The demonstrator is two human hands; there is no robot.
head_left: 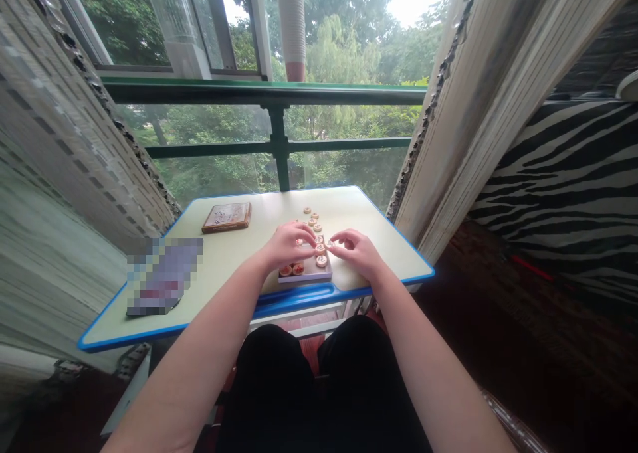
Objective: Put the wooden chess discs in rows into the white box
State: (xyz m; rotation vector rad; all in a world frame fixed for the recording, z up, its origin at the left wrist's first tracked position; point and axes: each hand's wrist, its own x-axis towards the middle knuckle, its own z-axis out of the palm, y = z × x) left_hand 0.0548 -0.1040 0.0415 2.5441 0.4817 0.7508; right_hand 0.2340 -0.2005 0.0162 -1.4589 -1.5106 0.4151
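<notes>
A shallow open box (305, 279) with xiangqi pieces in it sits near the table's front edge. My left hand (289, 244) reaches over the box from the left, its thumb and fingers curled at a round xiangqi piece (319, 248). Just right of the box, my right hand (355, 250) pinches another pale piece (330, 244) between thumb and fingertips. Two pieces with red characters (292, 270) lie in the box's front left corner. At its right side is a piece with a dark character (321, 261). My left hand hides part of the box.
Several loose pieces (318, 227) lie on the table beyond the box. A brown box lid (226, 217) rests at the back left, and a blurred-out item (167, 277) at the left. The pale table (389, 254) has a blue edge. Behind it stands a green railing (343, 94) between curtains.
</notes>
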